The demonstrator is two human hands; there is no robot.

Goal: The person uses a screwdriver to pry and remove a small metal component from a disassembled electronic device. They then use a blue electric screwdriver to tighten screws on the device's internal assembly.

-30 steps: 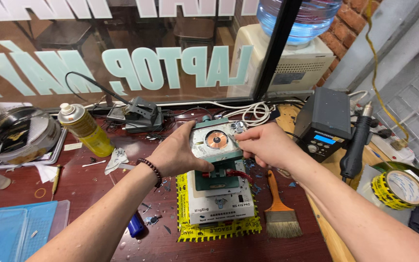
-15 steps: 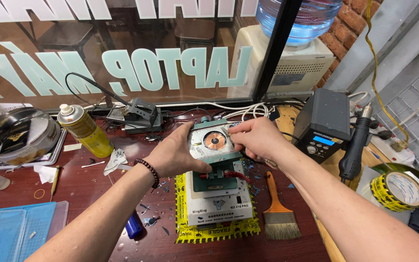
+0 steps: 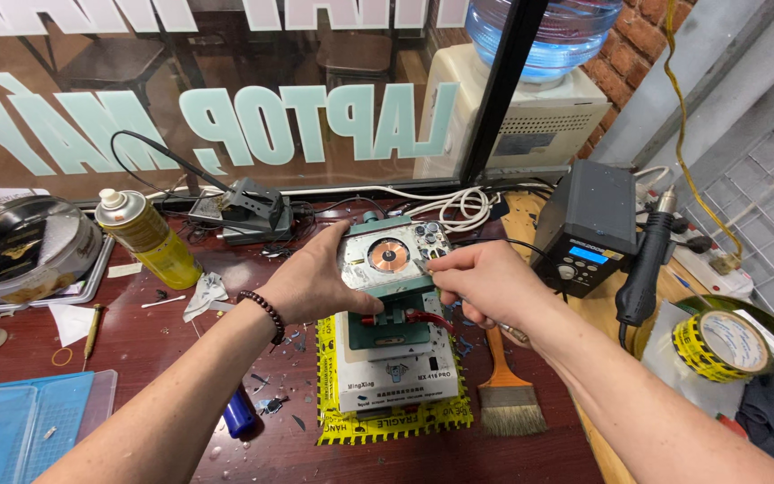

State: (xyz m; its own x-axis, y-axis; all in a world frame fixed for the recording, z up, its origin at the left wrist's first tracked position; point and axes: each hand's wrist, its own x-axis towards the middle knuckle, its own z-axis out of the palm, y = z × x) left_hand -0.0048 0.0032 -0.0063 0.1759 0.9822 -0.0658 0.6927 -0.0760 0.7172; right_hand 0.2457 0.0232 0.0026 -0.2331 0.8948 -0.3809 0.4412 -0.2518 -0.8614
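- Round metal tin (image 3: 24, 246), at 9 o'clock on the worktop (image 3: 136, 332): rests on a tray, well apart from both hands.
- Yellow spray can (image 3: 147, 237), at 10 o'clock: upright, just right of the tin.
- Blue cutting mat (image 3: 11, 430), at 7 o'clock: lies flat at the near edge.
- Left hand (image 3: 315, 282), near centre: fingers spread and pressed against the left edge of the opened phone back (image 3: 393, 255), steadying it; a bead bracelet sits on the wrist.
- Opened phone back, at 12 o'clock from the hands: clamped in the green fixture (image 3: 396, 318), copper coil facing up. It has settled flatter on the fixture since half a second ago, which suggests that the seating is done and fine work is beginning.
- Right hand (image 3: 481, 282): closed in a pinch at the phone's right edge; whether it grips a small tool cannot be told.
- Brush (image 3: 505, 394), at 5 o'clock: lies beside the yellow mat (image 3: 387, 430).
- Black soldering station (image 3: 589, 224), at 2 o'clock: display lit.
- Yellow tape roll (image 3: 718, 345), at 3 o'clock.
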